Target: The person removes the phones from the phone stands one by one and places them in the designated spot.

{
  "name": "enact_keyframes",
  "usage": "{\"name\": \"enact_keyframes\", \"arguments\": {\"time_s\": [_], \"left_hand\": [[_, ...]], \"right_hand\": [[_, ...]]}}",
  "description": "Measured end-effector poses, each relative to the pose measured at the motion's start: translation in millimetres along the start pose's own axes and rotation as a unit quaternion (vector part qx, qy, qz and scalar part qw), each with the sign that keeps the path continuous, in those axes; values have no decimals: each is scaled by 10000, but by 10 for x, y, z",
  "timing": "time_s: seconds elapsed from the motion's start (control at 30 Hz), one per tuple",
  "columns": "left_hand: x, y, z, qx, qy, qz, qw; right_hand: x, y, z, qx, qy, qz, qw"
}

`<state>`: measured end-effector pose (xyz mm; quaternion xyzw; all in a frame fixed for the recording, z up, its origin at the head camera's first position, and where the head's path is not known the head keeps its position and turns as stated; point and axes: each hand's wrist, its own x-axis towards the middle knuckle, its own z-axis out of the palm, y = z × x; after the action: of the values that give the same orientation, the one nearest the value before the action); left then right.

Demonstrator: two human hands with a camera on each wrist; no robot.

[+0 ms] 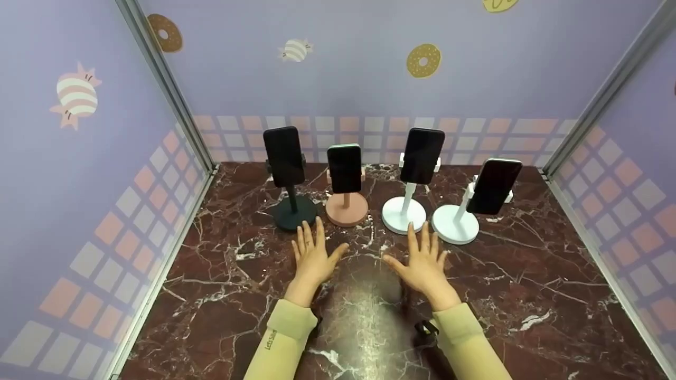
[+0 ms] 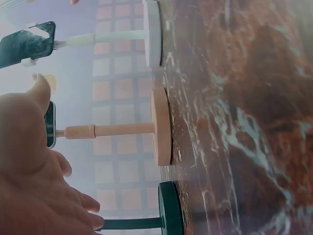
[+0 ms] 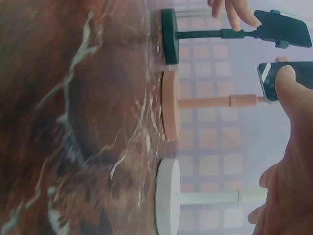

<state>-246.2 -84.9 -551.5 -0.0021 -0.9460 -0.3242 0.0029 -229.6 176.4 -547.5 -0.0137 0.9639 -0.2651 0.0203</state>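
My left hand (image 1: 313, 257) hovers over the marble tabletop with its fingers spread, just in front of a black phone stand (image 1: 294, 214) and a pink phone stand (image 1: 347, 209). My right hand (image 1: 423, 264), also spread and holding nothing, is before a white phone stand (image 1: 404, 215); another white phone stand (image 1: 455, 224) stands to its right. Each stand carries a dark-screened phone: a black phone (image 1: 284, 157), a smaller green-edged phone (image 1: 345, 169), a black phone (image 1: 422, 156) and a tilted pale-edged phone (image 1: 495, 186). In the left wrist view, the pink stand's base (image 2: 162, 126) rests on the tabletop.
The dark red marble tabletop (image 1: 222, 316) is lit brightly between the forearms. Lilac panels with printed sweets and checks enclose it: a left wall (image 1: 47, 174), a back wall (image 1: 359, 68) and a right wall (image 1: 634, 158). Metal strips (image 1: 169, 87) line the corners.
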Motion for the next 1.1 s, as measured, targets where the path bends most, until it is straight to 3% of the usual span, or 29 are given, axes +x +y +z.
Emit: {"name": "enact_keyframes", "arguments": {"time_s": [0.23, 0.6, 0.83, 1.1], "left_hand": [[50, -19, -72, -1109, 109, -144, 9937], [104, -79, -216, -2393, 651, -93, 9687], [137, -91, -345, -2807, 836, -208, 9559], [221, -66, -495, -2836, 1129, -381, 9515]], "right_hand": [[77, -208, -28, 538, 39, -234, 9983], [177, -485, -29, 1209, 15, -758, 9898], [257, -682, -73, 1766, -225, -1070, 9782], [322, -949, -142, 2041, -306, -1377, 9687]]}}
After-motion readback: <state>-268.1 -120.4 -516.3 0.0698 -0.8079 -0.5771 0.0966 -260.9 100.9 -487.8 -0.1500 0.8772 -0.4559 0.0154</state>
